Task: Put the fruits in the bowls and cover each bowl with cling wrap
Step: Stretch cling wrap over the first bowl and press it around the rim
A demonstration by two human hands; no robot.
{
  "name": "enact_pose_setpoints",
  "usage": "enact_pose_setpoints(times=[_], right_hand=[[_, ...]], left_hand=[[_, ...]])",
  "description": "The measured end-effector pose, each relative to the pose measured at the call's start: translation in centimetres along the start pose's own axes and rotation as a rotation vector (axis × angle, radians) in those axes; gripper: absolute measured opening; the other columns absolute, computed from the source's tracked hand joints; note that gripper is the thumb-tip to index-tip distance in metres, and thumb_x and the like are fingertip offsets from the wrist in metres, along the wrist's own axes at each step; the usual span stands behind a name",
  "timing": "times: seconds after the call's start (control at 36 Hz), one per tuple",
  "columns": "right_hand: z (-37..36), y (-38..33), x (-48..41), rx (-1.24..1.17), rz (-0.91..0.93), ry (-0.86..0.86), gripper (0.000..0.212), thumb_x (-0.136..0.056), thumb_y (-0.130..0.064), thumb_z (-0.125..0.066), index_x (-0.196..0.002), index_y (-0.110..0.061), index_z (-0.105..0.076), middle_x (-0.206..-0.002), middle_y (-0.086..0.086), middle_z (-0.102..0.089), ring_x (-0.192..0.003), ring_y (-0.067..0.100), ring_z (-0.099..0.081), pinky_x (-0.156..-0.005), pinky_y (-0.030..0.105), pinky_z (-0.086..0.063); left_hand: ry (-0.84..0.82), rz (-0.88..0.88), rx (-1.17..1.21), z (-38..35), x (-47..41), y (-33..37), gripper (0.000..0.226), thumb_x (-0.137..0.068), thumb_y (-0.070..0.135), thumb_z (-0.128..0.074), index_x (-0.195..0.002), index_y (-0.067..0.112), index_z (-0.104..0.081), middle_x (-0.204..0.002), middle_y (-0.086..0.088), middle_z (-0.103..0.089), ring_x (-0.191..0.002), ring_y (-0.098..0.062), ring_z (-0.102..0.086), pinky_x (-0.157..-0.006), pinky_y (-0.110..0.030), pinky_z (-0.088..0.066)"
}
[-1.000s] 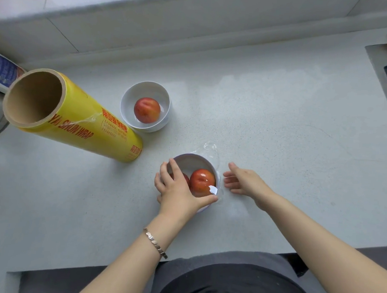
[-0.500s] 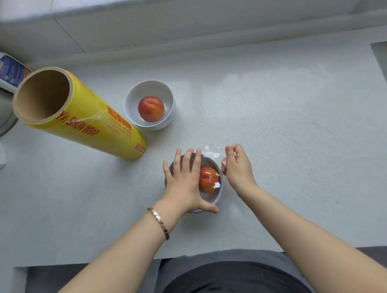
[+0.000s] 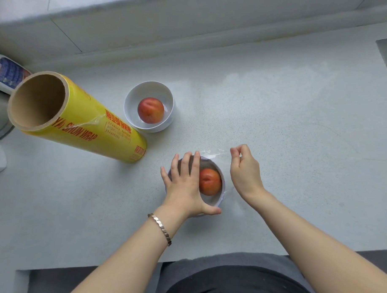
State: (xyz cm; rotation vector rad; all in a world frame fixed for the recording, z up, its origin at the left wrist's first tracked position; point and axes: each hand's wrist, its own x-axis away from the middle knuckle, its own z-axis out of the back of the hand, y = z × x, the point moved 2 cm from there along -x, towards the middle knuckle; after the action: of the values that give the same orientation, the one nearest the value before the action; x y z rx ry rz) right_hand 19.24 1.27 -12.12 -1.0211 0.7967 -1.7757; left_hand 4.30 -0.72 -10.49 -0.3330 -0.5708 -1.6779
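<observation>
Left forearm [image 3: 122,260] and right forearm [image 3: 316,245]: bare along the full length in view.

Left wrist: one metal link bracelet [image 3: 161,227], rose-gold in tone, built of short flat segments, fitted just behind the left hand [image 3: 184,190].

Right hand [image 3: 245,172] and wrist: bare.

Torso: black garment [image 3: 238,283], bordered by a band of grey fabric [image 3: 217,260] along the near edge of the counter [image 3: 276,127].

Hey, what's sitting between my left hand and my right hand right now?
In the head view, the fruit in the near bowl lies between your left hand and right hand, which pinches cling film at the bowl's far rim.
</observation>
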Motion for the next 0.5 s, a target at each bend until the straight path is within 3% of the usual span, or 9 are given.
enact_pose_setpoints(times=[0.19,0.33,0.42,0.5], right_hand=[[-1.1,1.7,-0.8,-0.006,-0.118,0.035,0.023,-0.099,-0.025,-0.035,-0.085,-0.008,-0.042,-0.061,-0.001,-0.040,-0.056,0.011,-0.037,-0.051,0.021,-0.029],[-2.1,2.3,-1.4,-0.001,-0.246,-0.055,0.027,-0.097,-0.026,-0.040,-0.085,-0.006,-0.052,-0.068,-0.001,-0.047,-0.068,0.017,-0.043,-0.059,0.030,-0.032],[-1.8,2.6,-1.7,-0.060,-0.326,-0.126,0.031,-0.094,-0.032,-0.048,-0.069,-0.013,-0.050,-0.061,-0.001,-0.049,-0.060,0.017,-0.048,-0.064,0.031,-0.041],[-0.9,2.5,-0.9,-0.211,-0.398,-0.221,0.040,-0.097,-0.039,-0.039,-0.075,-0.011,-0.057,-0.060,0.001,-0.054,-0.053,0.014,-0.050,-0.057,0.023,-0.044]], left_hand=[[0.004,-0.003,0.012,0.0,0.1,0.3,0.142,-0.048,0.075,-0.070,-0.144,0.023,0.020,-0.151,0.004,0.011,-0.140,-0.027,0.017,-0.111,-0.061,0.004],[0.006,0.032,0.019,-0.1,0.2,0.5,0.142,-0.048,0.076,-0.069,-0.144,0.022,0.020,-0.152,0.002,0.011,-0.140,-0.028,0.016,-0.111,-0.061,0.004],[0.010,0.083,0.032,-0.2,0.4,1.0,0.141,-0.050,0.078,-0.066,-0.144,0.020,0.022,-0.151,0.000,0.012,-0.141,-0.029,0.015,-0.111,-0.061,0.002],[0.010,0.182,0.088,-0.4,0.6,1.6,0.143,-0.050,0.080,-0.064,-0.143,0.018,0.025,-0.152,-0.001,0.017,-0.140,-0.031,0.018,-0.110,-0.063,0.001]])
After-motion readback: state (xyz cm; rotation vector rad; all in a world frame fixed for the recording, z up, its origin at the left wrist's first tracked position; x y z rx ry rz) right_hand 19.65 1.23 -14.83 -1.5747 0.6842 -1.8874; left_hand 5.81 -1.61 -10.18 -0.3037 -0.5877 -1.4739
